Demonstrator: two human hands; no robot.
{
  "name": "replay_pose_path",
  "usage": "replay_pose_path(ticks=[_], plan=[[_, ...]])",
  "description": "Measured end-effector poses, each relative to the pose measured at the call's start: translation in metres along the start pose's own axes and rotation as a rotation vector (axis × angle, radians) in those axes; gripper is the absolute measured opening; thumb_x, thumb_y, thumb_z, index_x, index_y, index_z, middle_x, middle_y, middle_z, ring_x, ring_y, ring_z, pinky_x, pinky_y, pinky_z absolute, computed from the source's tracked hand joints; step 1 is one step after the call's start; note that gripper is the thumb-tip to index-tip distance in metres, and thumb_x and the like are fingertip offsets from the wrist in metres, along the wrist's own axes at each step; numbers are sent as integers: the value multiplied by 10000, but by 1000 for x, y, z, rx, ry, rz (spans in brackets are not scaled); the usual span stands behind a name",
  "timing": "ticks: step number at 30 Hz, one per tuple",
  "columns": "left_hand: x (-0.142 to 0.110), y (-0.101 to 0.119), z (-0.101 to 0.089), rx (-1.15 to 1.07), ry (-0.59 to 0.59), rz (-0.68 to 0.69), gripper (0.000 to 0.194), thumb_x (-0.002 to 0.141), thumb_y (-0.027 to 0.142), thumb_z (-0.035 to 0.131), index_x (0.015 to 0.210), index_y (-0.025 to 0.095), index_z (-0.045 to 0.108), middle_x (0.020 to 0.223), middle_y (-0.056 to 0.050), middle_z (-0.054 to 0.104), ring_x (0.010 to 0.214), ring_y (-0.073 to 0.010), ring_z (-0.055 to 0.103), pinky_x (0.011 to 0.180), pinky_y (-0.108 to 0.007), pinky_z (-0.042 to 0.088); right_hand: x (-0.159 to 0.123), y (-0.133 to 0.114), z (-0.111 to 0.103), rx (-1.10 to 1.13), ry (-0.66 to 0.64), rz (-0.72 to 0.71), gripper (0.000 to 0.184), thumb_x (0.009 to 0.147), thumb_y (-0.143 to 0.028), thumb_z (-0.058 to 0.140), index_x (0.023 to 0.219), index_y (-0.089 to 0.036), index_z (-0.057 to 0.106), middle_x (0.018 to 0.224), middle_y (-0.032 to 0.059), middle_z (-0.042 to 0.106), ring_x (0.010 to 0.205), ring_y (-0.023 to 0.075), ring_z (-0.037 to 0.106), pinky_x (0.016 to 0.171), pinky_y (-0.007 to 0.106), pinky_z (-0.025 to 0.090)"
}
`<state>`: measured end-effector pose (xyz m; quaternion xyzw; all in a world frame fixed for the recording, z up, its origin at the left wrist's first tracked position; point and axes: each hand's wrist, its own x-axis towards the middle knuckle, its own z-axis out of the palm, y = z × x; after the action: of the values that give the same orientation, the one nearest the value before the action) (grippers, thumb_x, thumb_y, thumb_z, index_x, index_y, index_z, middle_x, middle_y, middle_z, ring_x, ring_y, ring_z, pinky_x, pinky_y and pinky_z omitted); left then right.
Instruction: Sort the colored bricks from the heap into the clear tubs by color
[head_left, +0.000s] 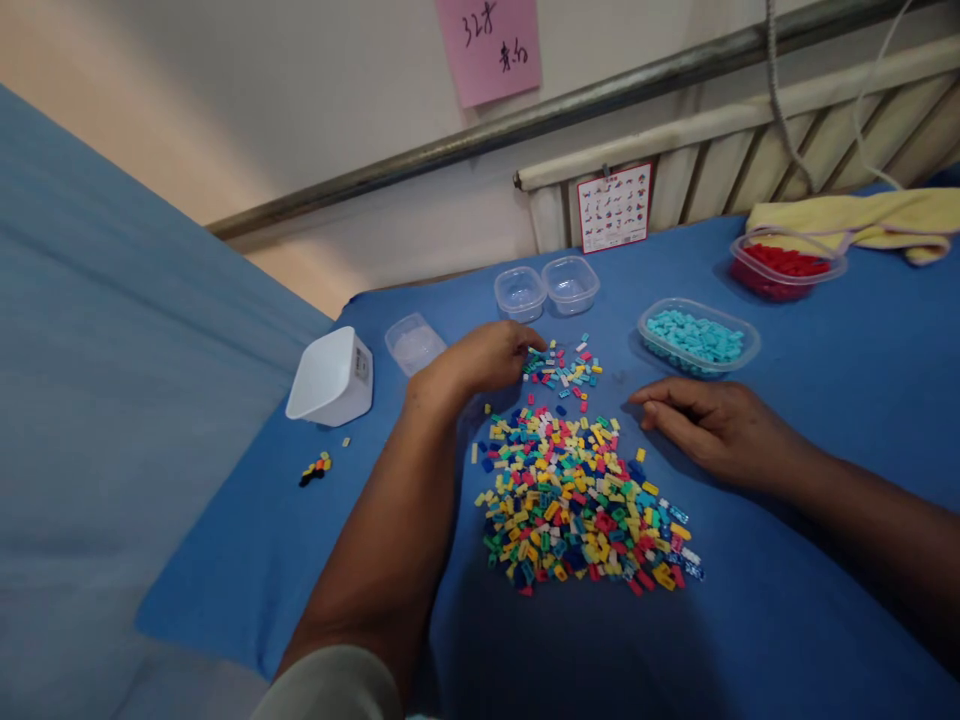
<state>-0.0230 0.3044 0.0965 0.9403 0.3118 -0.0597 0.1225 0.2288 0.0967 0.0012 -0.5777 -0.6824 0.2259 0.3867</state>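
Observation:
My left hand (pixel 495 355) reaches over the left edge of a small scatter of tiny coloured plastic bricks (pixel 566 378). Its index finger is stretched out, while the thumb is mostly hidden. To the right, my right hand (pixel 701 425) rests low over the blue cloth, its fingers curled and thumb close to the index finger; anything between them is too small to make out. Between my forearms lies a large mixed heap of bricks (pixel 577 500) in yellow, red, green, blue and white. Turquoise bricks (pixel 696 336) fill a clear tub (pixel 750 352) just beyond my right hand.
Two clear tubs (pixel 520 292) stand near the wall, with a clear lid-like piece (pixel 415 345) left of them. A white container (pixel 322 385) and a few joined bricks (pixel 316 468) lie left. Red bricks (pixel 784 262) fill another tub beside a yellow cloth (pixel 862 222). A picture card (pixel 615 208) hangs behind.

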Motion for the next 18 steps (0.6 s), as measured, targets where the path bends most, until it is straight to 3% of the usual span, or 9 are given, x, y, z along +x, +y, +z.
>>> replay_pose_path(ticks=[4,7,9,11,14,18], plan=[[4,7,4,-8,-99,-14,538,810,7,570,1205,230,858,1220,-56,833,1066,-238,758,890,-302,536,1,-1,-1,-1,-3,-17,260,1064,-357,606,1146,-243,825,881,13,837,670,185,745,628,309,575],[0,5,-4,-27,-60,-81,379,799,31,566,982,178,863,1022,-59,833,925,-229,743,802,-302,524,1,-1,-2,2,0,-9,260,1064,-352,606,1148,-239,824,896,21,842,691,189,755,646,312,582],[-3,2,-7,-15,9,-111,384,812,39,563,1016,169,861,1043,-61,836,947,-228,745,820,-300,526,0,-1,-2,2,-2,2,266,1067,-356,601,1151,-236,824,892,22,840,689,187,752,640,308,579],[-3,-2,-5,16,47,-113,444,857,50,565,1169,183,852,1165,-62,838,1042,-229,752,884,-293,530,0,0,-2,-1,-9,9,274,1070,-364,598,1160,-236,824,886,18,838,673,183,744,625,301,571],[2,-2,4,76,15,-60,433,935,113,591,1275,231,833,1252,-52,828,1102,-235,751,898,-293,520,-1,2,-1,2,-9,10,280,1073,-367,596,1177,-240,823,894,17,838,691,186,755,638,297,572],[8,4,13,135,-35,-64,387,927,130,623,1213,258,851,1185,-45,839,1007,-247,755,778,-312,481,-1,0,-2,10,-7,-3,279,1073,-364,595,1177,-235,819,904,22,842,725,194,774,664,301,582]])
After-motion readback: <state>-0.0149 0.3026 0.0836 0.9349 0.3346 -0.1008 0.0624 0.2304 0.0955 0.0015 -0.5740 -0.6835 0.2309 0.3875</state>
